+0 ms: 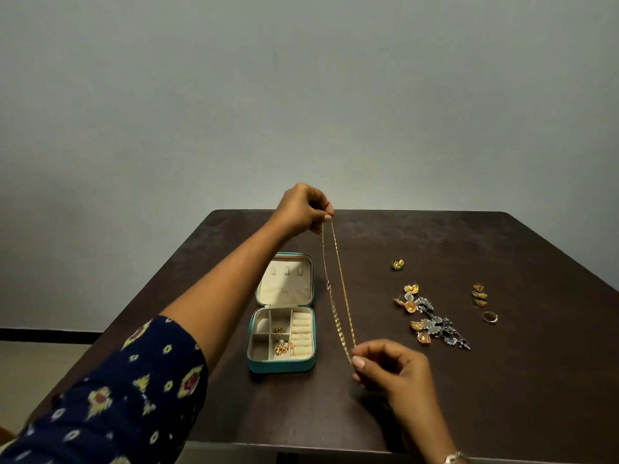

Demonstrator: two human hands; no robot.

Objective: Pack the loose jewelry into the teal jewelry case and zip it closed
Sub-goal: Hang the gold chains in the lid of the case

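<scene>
Necklace (338,289) pinched taut between left hand (303,211), right hand (390,366).

Setting: we read this as a plain room, most likely in a home. The wall (301,95) is bare, painted grey-blue. At its foot on the left we note a dark skirting strip (43,336) and pale floor (33,370) below it. A dark brown desk (435,413) stands before the wall. It carries personal items: a small teal jewelry case (281,363) lying open, a gold chain (341,329), loose earrings (432,324) and rings (479,294).
</scene>
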